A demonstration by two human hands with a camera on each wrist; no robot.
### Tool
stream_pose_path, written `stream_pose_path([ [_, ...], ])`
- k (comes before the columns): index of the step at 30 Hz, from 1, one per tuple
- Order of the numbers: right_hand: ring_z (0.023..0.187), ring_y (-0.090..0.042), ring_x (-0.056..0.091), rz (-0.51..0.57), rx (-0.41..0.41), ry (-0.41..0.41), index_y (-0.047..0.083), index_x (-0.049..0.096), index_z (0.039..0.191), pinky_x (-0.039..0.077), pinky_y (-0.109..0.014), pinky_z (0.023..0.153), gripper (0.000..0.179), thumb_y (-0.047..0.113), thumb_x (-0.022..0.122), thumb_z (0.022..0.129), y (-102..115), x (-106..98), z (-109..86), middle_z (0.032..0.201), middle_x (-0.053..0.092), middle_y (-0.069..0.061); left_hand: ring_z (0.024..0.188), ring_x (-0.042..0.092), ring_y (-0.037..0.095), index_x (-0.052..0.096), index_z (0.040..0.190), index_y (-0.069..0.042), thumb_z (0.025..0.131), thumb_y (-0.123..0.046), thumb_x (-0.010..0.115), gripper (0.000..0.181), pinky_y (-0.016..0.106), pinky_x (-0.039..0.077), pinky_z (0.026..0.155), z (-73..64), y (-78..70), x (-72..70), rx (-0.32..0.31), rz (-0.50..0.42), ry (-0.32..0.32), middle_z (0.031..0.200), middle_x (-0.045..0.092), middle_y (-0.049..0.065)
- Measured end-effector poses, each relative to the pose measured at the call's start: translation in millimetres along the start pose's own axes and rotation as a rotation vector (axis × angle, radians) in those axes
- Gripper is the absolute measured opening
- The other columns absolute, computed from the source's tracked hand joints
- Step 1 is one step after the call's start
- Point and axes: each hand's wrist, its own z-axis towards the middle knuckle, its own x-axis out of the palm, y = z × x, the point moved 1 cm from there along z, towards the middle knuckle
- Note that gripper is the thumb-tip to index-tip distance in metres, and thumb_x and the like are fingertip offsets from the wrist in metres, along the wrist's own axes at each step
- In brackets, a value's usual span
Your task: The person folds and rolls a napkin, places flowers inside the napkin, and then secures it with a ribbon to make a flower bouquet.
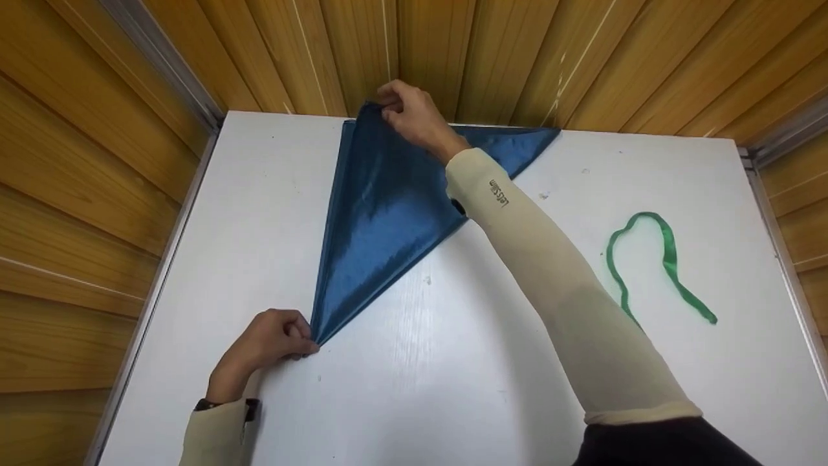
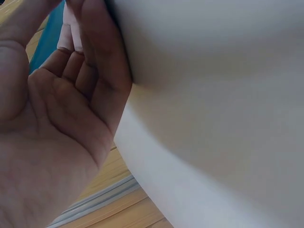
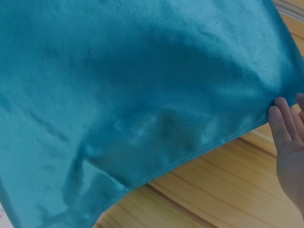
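Observation:
A shiny blue cloth (image 1: 381, 226), folded into a triangle, lies on the white table (image 1: 272, 175). My left hand (image 1: 275, 340) pinches its pointed near corner between thumb and fingers. At the far edge my right hand (image 1: 414, 116) holds the cloth's upper left part, lifting that bit above the table. In the right wrist view the cloth (image 3: 142, 95) fills most of the frame, its stitched hem running toward the fingertips (image 3: 280, 107). The left wrist view has the palm (image 2: 52, 128) low beside the table, the cloth's corner mostly hidden by the fingers.
A thin green ribbon (image 1: 669, 252) lies in a loose curve on the right side of the table, partly behind the right sleeve (image 1: 556, 278). Wood-look panels (image 1: 427, 45) stand along the table's far edge, with more panels at both sides.

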Motion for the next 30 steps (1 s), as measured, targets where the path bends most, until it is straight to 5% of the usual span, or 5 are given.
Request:
stream_pose_path([
  [9,0.146,-0.013,0.043,0.02,0.065,0.092,0.017,0.035,0.164,0.038,-0.027,0.116,0.06,0.012,0.058,0.11,-8,15,-1.8,0.165,0.042,-0.002,0.066,0.057,0.019,0.069,0.094,-0.006,0.082,-0.009,0.09,0.024,0.033,0.046,0.06,1.5,1.0,1.0,0.015,0.018,-0.008,0.072,0.06,0.002],
  [15,0.156,-0.017,0.031,-0.068,0.028,0.145,0.02,0.016,0.171,0.033,-0.028,0.119,0.08,0.018,0.063,0.107,-17,20,-6.6,0.175,0.022,-0.001,0.068,0.057,0.019,0.067,0.095,-0.005,0.083,-0.008,0.089,0.026,0.032,0.046,0.062,4.3,0.2,1.1,0.006,0.01,-0.011,0.074,0.06,0.002],
  [24,0.146,-0.032,0.046,-0.328,-0.103,0.261,-0.001,0.043,0.158,0.036,-0.04,0.119,0.059,0.02,0.063,0.107,-51,54,-54.1,0.16,0.046,-0.019,0.069,0.057,0.019,0.064,0.11,-0.001,0.086,-0.006,0.085,0.033,0.033,0.046,0.063,5.5,-0.5,2.4,-0.059,0.021,-0.082,0.077,0.062,0.004],
  [30,0.143,-0.034,0.048,-0.346,-0.156,0.297,-0.005,0.056,0.147,0.037,-0.043,0.118,0.049,0.021,0.065,0.106,-70,66,-101.5,0.149,0.055,-0.021,0.075,0.058,0.021,0.063,0.116,0.004,0.086,-0.001,0.082,0.035,0.035,0.049,0.067,3.2,0.6,0.5,-0.083,0.081,-0.171,0.083,0.064,0.006],
])
